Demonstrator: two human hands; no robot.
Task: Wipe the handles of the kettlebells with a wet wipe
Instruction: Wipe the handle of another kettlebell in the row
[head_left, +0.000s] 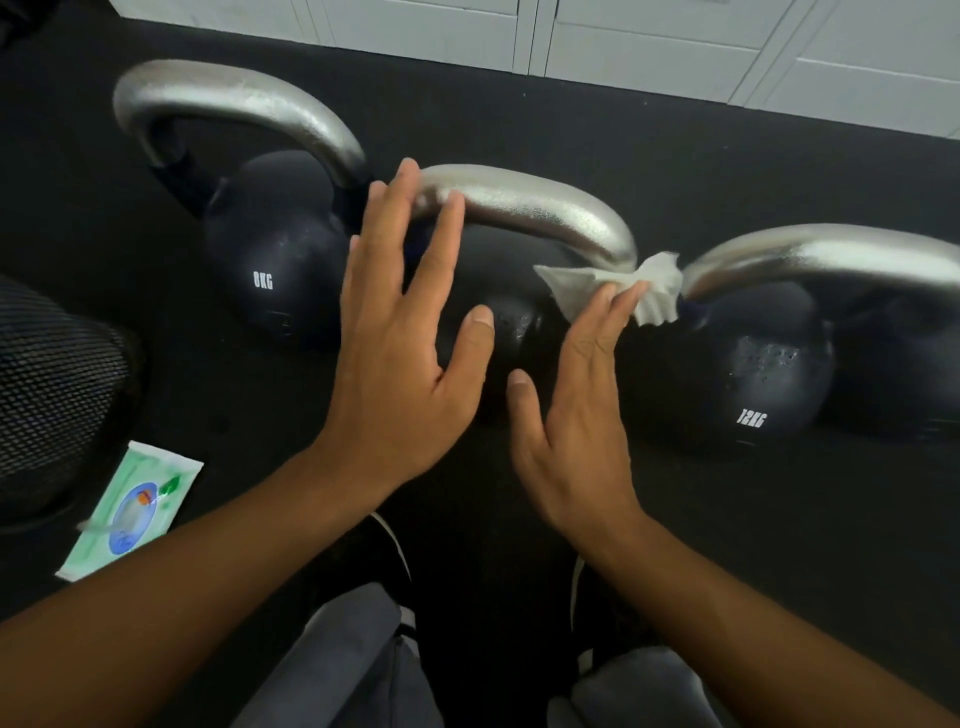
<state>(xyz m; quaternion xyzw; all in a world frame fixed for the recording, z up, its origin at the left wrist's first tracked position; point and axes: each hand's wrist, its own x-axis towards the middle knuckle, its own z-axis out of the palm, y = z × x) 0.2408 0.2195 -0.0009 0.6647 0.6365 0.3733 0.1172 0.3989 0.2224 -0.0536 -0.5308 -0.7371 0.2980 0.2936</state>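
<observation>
Three black kettlebells with silver handles stand in a row on the dark floor: one marked 8KG (270, 260) at the left, a middle one (514, 322), and one marked 12KG (748, 384) at the right. My left hand (405, 332) is spread with straight fingers, its fingertips touching the left end of the middle handle (535, 205). My right hand (576, 410) also has straight fingers, and its fingertips press a crumpled white wet wipe (618, 288) against the right end of that handle.
A green wet wipe packet (132, 514) lies on the floor at the lower left, beside a black mesh object (52, 395). A white panelled wall (649, 47) runs along the back. My knees and shoes are below my arms.
</observation>
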